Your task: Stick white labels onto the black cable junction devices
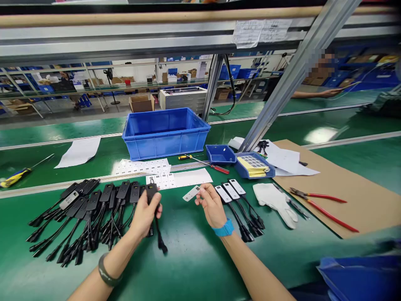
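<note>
My left hand [145, 214] grips a small black box with a cable [152, 190], its cable hanging down toward the table. Between the thumb and finger of my right hand [211, 202] is a grey label [190, 194], held by its right end. The label and the black box are apart. To the left lies a pile of similar black boxes with cables [94, 201], one of them with a light face [69, 200]. Just right of my right hand, several boxes with white labels [231, 190] lie side by side. Label sheets [194, 177] rest beyond my hands.
A large blue bin [166, 142] stands behind the label sheets, beside a small blue tray [221, 154]. Screwdrivers [219, 169], a white glove [275, 202] and red-handled cutters [328, 213] lie about. A metal post [282, 96] slants up at right. Another person's hand [330, 93] shows beyond.
</note>
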A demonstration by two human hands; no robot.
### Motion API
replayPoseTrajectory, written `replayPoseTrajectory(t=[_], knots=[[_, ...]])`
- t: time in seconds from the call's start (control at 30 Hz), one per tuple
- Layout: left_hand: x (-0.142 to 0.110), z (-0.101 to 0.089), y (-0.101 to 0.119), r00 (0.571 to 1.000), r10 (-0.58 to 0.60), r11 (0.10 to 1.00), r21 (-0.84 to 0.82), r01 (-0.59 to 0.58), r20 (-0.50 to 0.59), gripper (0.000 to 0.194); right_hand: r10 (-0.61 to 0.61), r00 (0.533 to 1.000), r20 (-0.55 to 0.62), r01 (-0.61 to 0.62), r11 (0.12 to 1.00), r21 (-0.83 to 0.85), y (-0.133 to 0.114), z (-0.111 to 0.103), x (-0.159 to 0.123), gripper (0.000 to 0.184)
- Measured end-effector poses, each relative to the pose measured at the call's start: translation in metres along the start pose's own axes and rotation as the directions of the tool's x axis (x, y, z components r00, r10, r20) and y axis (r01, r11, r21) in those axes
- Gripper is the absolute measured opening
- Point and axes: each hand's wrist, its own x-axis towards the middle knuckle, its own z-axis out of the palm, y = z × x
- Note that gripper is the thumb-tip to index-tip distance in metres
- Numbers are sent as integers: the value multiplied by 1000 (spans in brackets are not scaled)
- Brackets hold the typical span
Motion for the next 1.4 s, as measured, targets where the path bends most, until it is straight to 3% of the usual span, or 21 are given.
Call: replayPoseTrajectory(t=[0.07,0.17,0.27,0.47,0.57,0.87,1.4], knots=[[3,16,-20,978,-155,966,-185,180,142,45,7,1000,4,-7,1000,-22,2,0,0,23],[5,29,-46,918,-241,911,-252,325,315,60,5,1000,26,-2,995,-104,4,0,1,23],[6,29,-56,875,-217,912,-231,340,432,63,-3,999,55,14,976,-217,5,2,0,24],[9,24,-58,787,-212,890,-217,400,579,69,-16,995,103,55,919,-390,8,8,-5,19],[9,24,-60,767,-218,872,-232,430,603,72,10,991,134,48,906,-420,10,9,-7,18],[11,25,-60,762,-232,867,-227,444,605,69,23,986,167,58,883,-465,9,8,-10,17],[10,28,-63,769,-227,893,-186,409,598,77,46,994,98,6,878,-479,11,10,-12,15]])
